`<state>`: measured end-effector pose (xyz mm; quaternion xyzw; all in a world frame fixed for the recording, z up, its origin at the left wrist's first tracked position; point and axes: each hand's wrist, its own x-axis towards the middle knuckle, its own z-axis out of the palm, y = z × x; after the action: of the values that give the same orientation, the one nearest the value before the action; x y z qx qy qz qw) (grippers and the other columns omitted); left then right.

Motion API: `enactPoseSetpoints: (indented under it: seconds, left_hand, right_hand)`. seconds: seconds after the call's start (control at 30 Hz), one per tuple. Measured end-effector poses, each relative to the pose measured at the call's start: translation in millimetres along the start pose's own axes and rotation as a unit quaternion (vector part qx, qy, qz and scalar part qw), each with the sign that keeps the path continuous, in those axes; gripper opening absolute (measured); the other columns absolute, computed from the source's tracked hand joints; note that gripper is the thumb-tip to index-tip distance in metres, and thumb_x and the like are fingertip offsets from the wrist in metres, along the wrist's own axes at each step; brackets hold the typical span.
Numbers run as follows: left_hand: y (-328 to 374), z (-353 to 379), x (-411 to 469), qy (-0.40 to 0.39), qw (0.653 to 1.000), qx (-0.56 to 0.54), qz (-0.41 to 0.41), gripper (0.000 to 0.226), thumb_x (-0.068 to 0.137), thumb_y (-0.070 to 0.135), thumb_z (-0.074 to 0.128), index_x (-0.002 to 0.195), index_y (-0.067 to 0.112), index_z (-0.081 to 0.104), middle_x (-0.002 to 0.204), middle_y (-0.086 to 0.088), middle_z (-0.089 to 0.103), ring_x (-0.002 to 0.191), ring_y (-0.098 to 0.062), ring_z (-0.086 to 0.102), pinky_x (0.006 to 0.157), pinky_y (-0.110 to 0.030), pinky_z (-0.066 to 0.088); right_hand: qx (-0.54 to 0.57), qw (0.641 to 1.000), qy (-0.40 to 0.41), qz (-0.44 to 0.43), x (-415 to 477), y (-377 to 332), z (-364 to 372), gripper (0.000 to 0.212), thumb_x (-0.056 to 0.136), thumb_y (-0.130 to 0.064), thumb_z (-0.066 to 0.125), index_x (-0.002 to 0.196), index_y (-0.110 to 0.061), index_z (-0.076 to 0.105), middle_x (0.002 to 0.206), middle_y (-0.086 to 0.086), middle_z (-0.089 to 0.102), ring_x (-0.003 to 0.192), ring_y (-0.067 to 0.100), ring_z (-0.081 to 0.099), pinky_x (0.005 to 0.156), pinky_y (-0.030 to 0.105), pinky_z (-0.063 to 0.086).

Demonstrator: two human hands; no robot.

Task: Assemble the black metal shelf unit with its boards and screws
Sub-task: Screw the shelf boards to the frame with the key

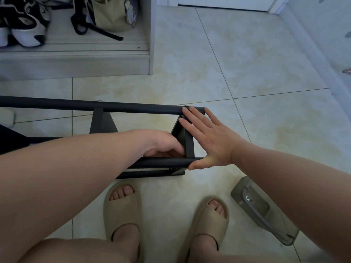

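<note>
Head view: black frame (pixel 133 108) lies on floor tiles (pixel 247 82), open tile right and far. My left hand (pixel 163 144) curls round its end strut; right hand (pixel 207 141) presses flat there, fingers spread.

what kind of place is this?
Probably a home entryway: tiled floor, a low shoe cabinet holding sneakers and a bag, and what looks like a door at the top.

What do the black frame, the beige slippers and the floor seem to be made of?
Black frame: likely painted metal, matte; thin round tubes, silver screw heads. Beige slippers: probably moulded foam or rubber, matte, thick. Floor: glazed tile, glossy, with grout lines.
</note>
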<state>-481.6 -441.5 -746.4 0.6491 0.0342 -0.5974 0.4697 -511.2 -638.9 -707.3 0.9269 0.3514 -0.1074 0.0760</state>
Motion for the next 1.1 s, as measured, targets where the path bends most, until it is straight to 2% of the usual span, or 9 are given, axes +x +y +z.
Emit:
enactPoseSetpoints:
  seconds: [0.2,0.37,0.57,0.67,0.77,0.97,1.1]
  left_hand:
    - [-0.6,-2.9,-2.9,-0.038,0.999,0.0,-0.032,0.017,0.091,0.013,0.063,0.097,0.008,0.077,0.095,-0.012,0.077,0.083,-0.027,0.071,0.09,-0.04,0.054]
    - [-1.1,-1.3,0.6,-0.016,0.999,-0.029,-0.004,0.015,0.09,0.009,0.062,0.094,0.007,0.076,0.091,-0.011,0.077,0.078,-0.023,0.073,0.08,-0.034,0.057]
    - [-1.2,-2.6,-0.4,-0.03,0.999,-0.023,-0.023,0.019,0.091,0.012,0.06,0.086,0.01,0.079,0.091,-0.01,0.077,0.078,-0.023,0.072,0.083,-0.035,0.055]
    - [-1.2,-2.8,-1.0,-0.032,0.999,-0.023,-0.026,0.018,0.092,0.013,0.061,0.089,0.009,0.079,0.093,-0.011,0.077,0.081,-0.024,0.071,0.089,-0.038,0.054]
    - [-2.0,-3.5,-0.2,-0.027,0.999,-0.029,-0.026,0.019,0.091,0.016,0.061,0.088,0.011,0.079,0.095,-0.011,0.077,0.079,-0.023,0.071,0.083,-0.035,0.056]
    - [-1.9,-3.2,-1.5,-0.034,0.999,0.01,-0.038,0.021,0.092,0.019,0.063,0.082,0.014,0.08,0.094,-0.01,0.076,0.086,-0.027,0.069,0.096,-0.041,0.052]
    - [-3.3,-5.1,-2.9,-0.054,0.998,-0.005,-0.042,0.022,0.093,0.018,0.059,0.09,0.011,0.08,0.102,-0.012,0.075,0.099,-0.029,0.066,0.105,-0.044,0.047]
  right_hand:
    - [0.005,1.0,0.001,0.003,-0.1,-0.1,0.7,0.126,0.074,-0.097,0.024,0.162,-0.009,0.006,0.169,0.013,-0.007,0.157,0.028,-0.007,0.125,0.056,0.005]
    - [0.001,1.0,0.002,0.003,0.0,0.2,1.2,0.126,0.074,-0.097,0.024,0.162,-0.01,0.005,0.169,0.014,-0.006,0.157,0.028,-0.006,0.125,0.055,0.005]
    - [-0.002,1.0,-0.001,0.006,0.1,-0.3,1.1,0.126,0.073,-0.097,0.023,0.162,-0.01,0.005,0.169,0.013,-0.007,0.157,0.027,-0.008,0.125,0.055,0.004]
    - [0.001,1.0,-0.001,0.008,0.3,-0.5,0.8,0.126,0.073,-0.097,0.023,0.162,-0.01,0.005,0.169,0.013,-0.007,0.157,0.027,-0.008,0.125,0.055,0.004]
    - [0.004,1.0,0.002,0.007,0.4,-0.9,0.9,0.126,0.073,-0.097,0.024,0.162,-0.01,0.006,0.169,0.013,-0.006,0.157,0.028,-0.007,0.125,0.055,0.003]
    - [0.003,1.0,0.002,0.006,0.9,-0.8,1.3,0.125,0.074,-0.096,0.023,0.163,-0.01,0.005,0.169,0.014,-0.006,0.157,0.028,-0.007,0.125,0.055,0.003]
    - [0.0,1.0,-0.002,0.006,0.9,-0.7,1.2,0.125,0.074,-0.097,0.022,0.163,-0.01,0.004,0.169,0.014,-0.007,0.157,0.028,-0.008,0.125,0.055,0.004]
